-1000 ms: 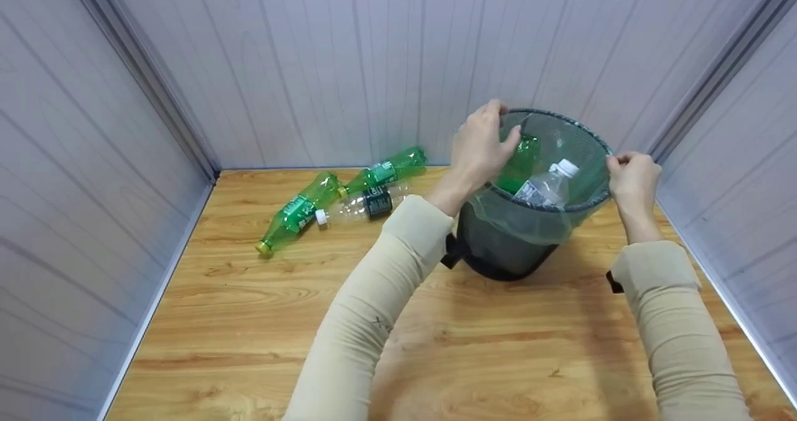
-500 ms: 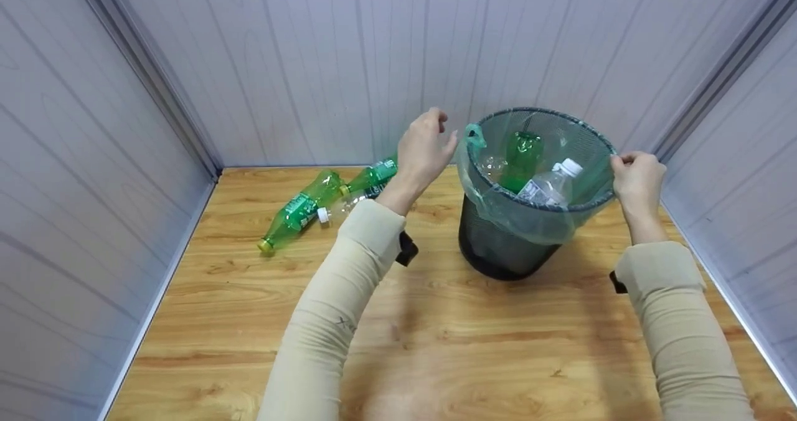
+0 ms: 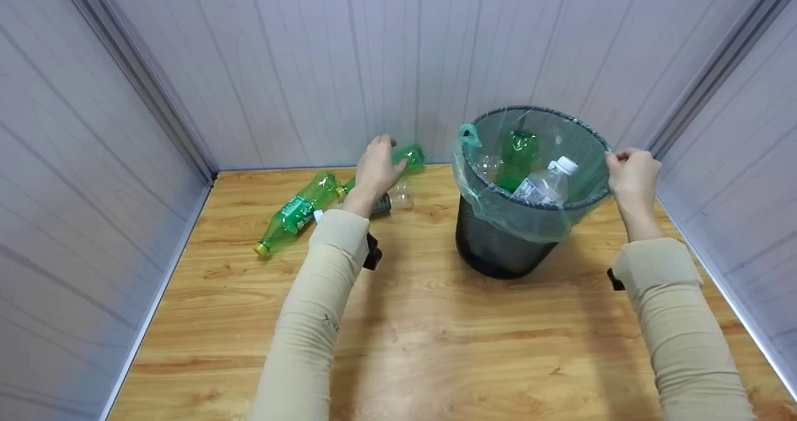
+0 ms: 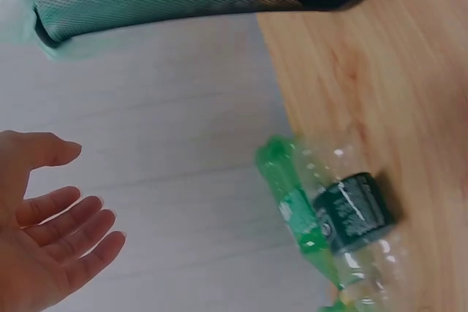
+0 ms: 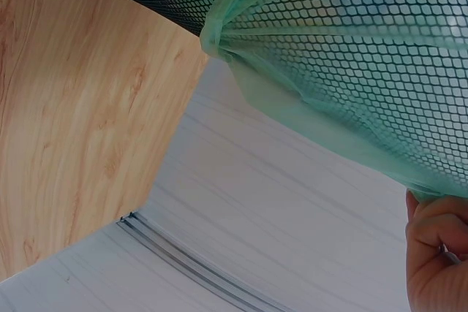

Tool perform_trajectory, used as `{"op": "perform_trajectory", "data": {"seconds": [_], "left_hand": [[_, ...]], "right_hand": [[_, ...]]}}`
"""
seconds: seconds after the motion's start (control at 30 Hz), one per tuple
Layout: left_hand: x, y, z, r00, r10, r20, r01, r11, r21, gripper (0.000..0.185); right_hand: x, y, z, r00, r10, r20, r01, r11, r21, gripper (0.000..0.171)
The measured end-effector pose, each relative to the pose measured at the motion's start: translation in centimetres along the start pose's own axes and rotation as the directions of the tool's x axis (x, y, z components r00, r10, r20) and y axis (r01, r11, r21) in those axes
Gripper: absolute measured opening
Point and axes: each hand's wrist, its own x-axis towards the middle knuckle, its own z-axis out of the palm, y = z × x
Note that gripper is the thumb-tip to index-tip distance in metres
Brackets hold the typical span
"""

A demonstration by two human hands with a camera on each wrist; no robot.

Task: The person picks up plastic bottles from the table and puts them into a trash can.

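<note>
My left hand (image 3: 377, 169) hovers over the plastic bottles at the back of the floor, its fingers loosely bent and holding nothing; the left wrist view shows it apart from them. Partly behind it lie a green bottle (image 3: 411, 158) and a clear bottle with a dark label (image 4: 354, 212). Another green bottle (image 3: 294, 214) with a yellow cap lies to their left. My right hand (image 3: 634, 175) pinches the green trash bag (image 5: 274, 96) at the rim of a black mesh trash can (image 3: 507, 246). Inside stand a green bottle (image 3: 520, 153) and a white-capped clear bottle (image 3: 548, 183).
A pale panel wall (image 3: 311, 66) rises behind the bottles and the can, with side walls on the left (image 3: 81, 222) and right. The wood-patterned surface (image 3: 436, 346) stretches across the front. A knotted bit of bag (image 3: 469, 136) sticks up at the can's left rim.
My left hand has left the trash can's rim and moved left to above the loose bottles. My right hand keeps its pinch at the rim.
</note>
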Motion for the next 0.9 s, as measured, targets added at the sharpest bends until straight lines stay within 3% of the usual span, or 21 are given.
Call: {"op": "perform_trajectory", "data": {"seconds": [0.4,0.7,0.9], "left_hand": [[-0.1,-5.5,2.9,0.989,-0.112,0.099,0.106,0.992,0.067,0.057],[-0.7,-8.1,5.4,0.979,-0.143,0.148,0.115,0.977,0.18,0.066],[-0.6,-9.2,6.1,0.969,-0.188,0.162,0.154,0.967,0.205,0.07]], "right_hand": [[-0.2,-0.2,0.6,1.0,-0.005,0.006,0.005,1.0,0.02,0.036],[-0.4,0.0,0.7,1.0,-0.017,-0.013,0.018,1.0,0.026,0.037],[-0.3,-0.1,0.6,1.0,-0.022,-0.013,0.023,0.999,0.026,0.038]]}}
